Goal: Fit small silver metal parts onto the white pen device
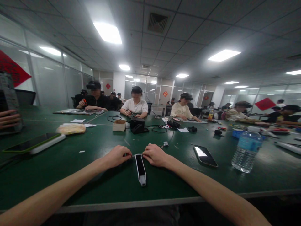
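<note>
My left hand (117, 156) and my right hand (154, 155) rest on the green table (94, 179), close together near its front edge. Their fingertips pinch the top end of a white oblong device with a black face (140, 169) lying between them. The fingers hide the exact grip, and a small dark-green bit shows by my left fingertips. To the right lies a black smartphone (205, 156), and a small grey part (166, 144) sits just beyond my right hand.
A water bottle (246, 150) stands to the right. A tablet or phone on a white case (33, 143), a wrapped package (71, 128), a cardboard box (119, 125) and a black unit with cables (137, 125) lie ahead. A co-worker's hand (9, 119) shows at the left edge; several people sit around the table.
</note>
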{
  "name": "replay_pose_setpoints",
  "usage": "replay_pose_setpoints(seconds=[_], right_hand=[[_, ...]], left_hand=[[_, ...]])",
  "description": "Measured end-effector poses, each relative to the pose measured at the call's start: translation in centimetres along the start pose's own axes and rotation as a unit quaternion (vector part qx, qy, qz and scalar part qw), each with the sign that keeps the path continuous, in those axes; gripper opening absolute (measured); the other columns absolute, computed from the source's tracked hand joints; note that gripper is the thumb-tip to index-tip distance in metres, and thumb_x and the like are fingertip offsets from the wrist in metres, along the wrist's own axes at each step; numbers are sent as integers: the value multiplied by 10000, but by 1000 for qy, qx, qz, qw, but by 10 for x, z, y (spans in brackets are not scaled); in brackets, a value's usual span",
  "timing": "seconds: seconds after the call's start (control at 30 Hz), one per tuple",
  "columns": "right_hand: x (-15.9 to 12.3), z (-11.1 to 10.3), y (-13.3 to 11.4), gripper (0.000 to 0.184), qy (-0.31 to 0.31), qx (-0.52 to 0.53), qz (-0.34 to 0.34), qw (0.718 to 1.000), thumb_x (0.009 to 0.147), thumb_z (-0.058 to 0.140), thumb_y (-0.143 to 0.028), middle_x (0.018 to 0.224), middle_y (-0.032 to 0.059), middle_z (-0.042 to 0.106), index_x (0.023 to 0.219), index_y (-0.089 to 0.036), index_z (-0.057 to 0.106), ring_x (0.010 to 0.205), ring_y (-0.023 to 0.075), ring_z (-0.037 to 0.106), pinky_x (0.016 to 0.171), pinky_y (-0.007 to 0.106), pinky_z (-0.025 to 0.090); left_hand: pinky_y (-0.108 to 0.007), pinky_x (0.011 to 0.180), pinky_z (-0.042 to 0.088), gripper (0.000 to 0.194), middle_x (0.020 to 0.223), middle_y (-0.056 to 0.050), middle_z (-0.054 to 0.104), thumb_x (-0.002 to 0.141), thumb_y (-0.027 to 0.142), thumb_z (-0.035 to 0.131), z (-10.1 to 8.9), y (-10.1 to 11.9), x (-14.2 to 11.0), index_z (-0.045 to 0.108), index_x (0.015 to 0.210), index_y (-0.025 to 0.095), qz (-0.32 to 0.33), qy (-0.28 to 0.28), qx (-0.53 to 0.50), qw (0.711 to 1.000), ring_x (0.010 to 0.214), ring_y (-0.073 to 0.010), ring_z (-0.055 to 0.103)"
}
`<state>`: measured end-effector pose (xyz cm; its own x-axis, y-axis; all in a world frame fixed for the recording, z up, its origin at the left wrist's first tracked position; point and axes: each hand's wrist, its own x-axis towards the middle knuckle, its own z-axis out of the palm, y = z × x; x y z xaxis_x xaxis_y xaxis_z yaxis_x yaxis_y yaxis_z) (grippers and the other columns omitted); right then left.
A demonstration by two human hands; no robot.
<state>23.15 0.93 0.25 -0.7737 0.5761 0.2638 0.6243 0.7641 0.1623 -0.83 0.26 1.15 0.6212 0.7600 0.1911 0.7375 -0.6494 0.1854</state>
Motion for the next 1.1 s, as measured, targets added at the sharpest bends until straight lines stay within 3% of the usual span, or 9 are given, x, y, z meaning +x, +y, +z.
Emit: replay_pose_setpoints(seconds=[0.3, 0.57, 1.1], right_hand=[[-1, 1, 1, 243, 11, 3, -4, 1000, 932, 480, -262, 929, 85, 645, 973, -153, 693, 861, 178, 518, 728, 303, 376], [0, 3, 1, 246, 16, 5, -2, 1000, 927, 482, -259, 917, 84, 652, 976, -154, 699, 852, 179, 519, 726, 298, 385], [0, 4, 0, 260, 19, 8, 10, 1000, 939, 480, -275, 903, 85, 655, 943, -157, 711, 848, 173, 527, 729, 294, 367]], left_hand=[[-242, 696, 483, 264, 893, -44, 725, 859, 266, 496, 3, 3, 0, 693, 1017, 188, -24, 13, -36, 999, 776, -168, 658], [-246, 700, 509, 192, 825, -26, 723, 833, 275, 544, 1, 4, -1, 684, 916, 172, -56, 4, -105, 993, 749, -170, 669], [-219, 637, 461, 269, 714, -18, 697, 876, 310, 483, 0, 3, 0, 708, 934, 174, -24, -3, -69, 997, 645, -140, 636]])
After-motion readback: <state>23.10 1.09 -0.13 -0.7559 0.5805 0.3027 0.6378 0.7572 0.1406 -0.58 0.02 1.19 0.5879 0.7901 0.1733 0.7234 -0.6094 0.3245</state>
